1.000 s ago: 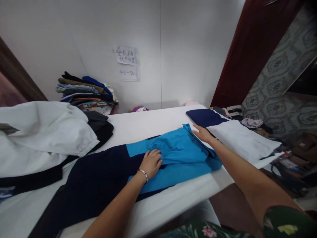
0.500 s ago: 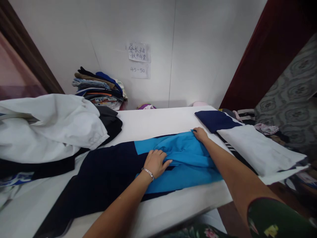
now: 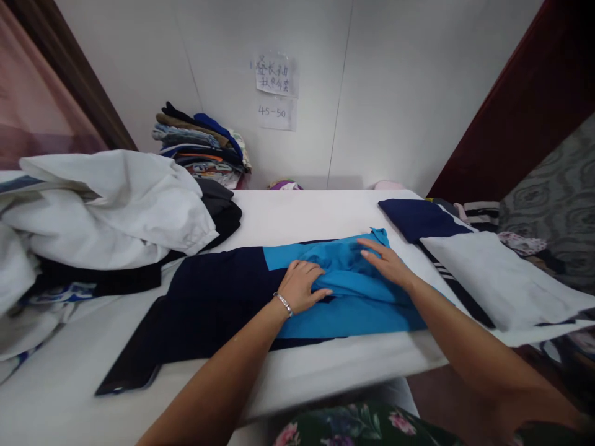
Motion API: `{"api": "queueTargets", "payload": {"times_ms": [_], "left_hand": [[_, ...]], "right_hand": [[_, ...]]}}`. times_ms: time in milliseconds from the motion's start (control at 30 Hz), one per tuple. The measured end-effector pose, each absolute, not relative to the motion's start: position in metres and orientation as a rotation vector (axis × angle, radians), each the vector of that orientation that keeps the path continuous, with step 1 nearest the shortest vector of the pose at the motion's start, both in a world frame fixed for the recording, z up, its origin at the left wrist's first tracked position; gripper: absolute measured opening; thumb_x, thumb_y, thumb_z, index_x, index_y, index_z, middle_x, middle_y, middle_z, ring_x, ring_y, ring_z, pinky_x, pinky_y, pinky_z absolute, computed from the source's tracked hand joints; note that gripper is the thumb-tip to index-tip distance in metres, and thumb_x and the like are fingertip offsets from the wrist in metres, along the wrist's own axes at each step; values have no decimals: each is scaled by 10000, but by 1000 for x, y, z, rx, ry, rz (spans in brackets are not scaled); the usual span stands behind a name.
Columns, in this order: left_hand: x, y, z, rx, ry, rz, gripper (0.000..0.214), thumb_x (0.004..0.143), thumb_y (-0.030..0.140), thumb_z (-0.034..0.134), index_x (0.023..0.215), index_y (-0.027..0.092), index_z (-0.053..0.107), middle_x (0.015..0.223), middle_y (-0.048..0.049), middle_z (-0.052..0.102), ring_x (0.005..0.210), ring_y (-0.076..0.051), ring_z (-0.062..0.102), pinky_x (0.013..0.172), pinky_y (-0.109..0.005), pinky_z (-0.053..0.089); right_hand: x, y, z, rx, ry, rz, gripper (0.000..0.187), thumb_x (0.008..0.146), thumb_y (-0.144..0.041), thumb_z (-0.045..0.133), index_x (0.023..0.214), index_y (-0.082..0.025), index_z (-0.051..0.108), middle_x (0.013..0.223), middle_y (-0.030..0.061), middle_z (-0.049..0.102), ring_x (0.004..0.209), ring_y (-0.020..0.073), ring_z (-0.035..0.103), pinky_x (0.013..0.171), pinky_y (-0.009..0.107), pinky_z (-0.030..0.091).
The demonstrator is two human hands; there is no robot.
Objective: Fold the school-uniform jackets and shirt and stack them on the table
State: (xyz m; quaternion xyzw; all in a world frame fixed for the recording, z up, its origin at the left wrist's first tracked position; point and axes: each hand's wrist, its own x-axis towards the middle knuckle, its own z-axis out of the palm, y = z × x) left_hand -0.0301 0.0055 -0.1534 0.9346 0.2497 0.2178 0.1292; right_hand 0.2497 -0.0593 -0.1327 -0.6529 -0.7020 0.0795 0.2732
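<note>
A navy and bright blue garment [image 3: 223, 297] lies spread across the white table [image 3: 297, 214], its blue part [image 3: 353, 319] creased toward the right. My left hand [image 3: 302, 286], with a silver bracelet at the wrist, presses on the garment where navy meets blue, fingers together and thumb stretched out. Over the upper right of the blue cloth is my right hand [image 3: 388, 265], open, its fingers extended and apart. Just beyond its fingertips a small corner of the blue fabric sticks up. Whether the right fingertips touch the cloth I cannot tell.
Crumpled white clothing [image 3: 121, 204] is heaped at the left over black clothes. Folded navy [image 3: 418, 218] and white garments [image 3: 506, 279] lie at the right. Behind stands a stack of folded clothes [image 3: 199, 145]. A flat dark object [image 3: 132, 365] lies at the front left.
My right hand has let go of the blue fabric's far edge and drawn back slightly, its fingers opening. My left hand stays on the garment. The view has shifted a little.
</note>
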Motion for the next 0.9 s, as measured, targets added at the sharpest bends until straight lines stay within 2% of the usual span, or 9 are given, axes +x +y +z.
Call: {"api": "queueTargets", "payload": {"times_ms": [67,167,267,400,500,600,700,800,900], "left_hand": [[-34,9,-152,2713,651,586,613,773,560,614,1289,238,527,1317,-80,562,1223,-276,469,1067,-452,274],[-38,14,-152,2711,679,466,711,731,420,677,1382,257,440,1435,-73,461,1337,-308,360,1130,-504,176],[-40,16,-153,2721,723,447,747,719,285,655,1416,257,389,1512,-66,355,1394,-305,276,1156,-516,119],[-40,16,-152,2695,853,617,775,731,219,620,1445,226,318,1551,-82,271,1407,-286,253,1148,-468,200],[-37,15,-151,2449,1168,848,669,780,309,615,1389,187,366,1456,-134,409,1310,-286,411,1046,-432,371],[-32,12,-150,2089,1328,893,398,790,433,607,1096,185,549,1027,-93,666,908,-236,643,774,-372,509],[-25,8,-151,1707,1123,797,244,808,431,570,779,192,528,676,-14,638,560,-150,605,531,-273,465],[-19,2,-148,1296,819,710,250,796,413,596,768,175,522,709,-31,661,512,-121,602,455,-219,425],[-20,-2,-141,1026,614,631,343,754,459,665,880,150,583,854,-90,696,679,-171,678,569,-252,514]], "right_hand": [[231,-86,-129,-1663,-2030,346,573,903,-534,443,1430,-312,406,1451,17,454,1332,266,409,1096,473,348],[214,-109,-135,-1643,-2215,304,612,874,-516,518,1434,-297,403,1448,43,456,1321,276,416,1094,477,348],[209,-111,-146,-1666,-2129,207,448,921,-439,447,1315,-255,555,1242,80,629,1154,268,559,1006,464,439],[214,-106,-146,-1622,-1708,330,337,896,-454,476,1041,-251,702,1013,45,715,957,242,644,881,403,507],[220,-106,-141,-1623,-1439,452,346,819,-517,561,936,-230,715,905,26,717,879,230,642,825,379,510],[222,-107,-142,-1626,-1263,544,412,748,-568,619,912,-202,714,870,29,706,850,219,625,803,358,494],[222,-109,-150,-1612,-1224,586,403,741,-565,633,895,-202,715,873,31,698,861,211,611,807,336,478],[221,-111,-157,-1593,-1217,568,372,753,-540,633,903,-208,710,858,27,691,851,205,604,794,328,479],[221,-114,-158,-1581,-1217,542,368,745,-533,643,907,-208,706,833,25,688,809,203,607,768,333,494]]}}
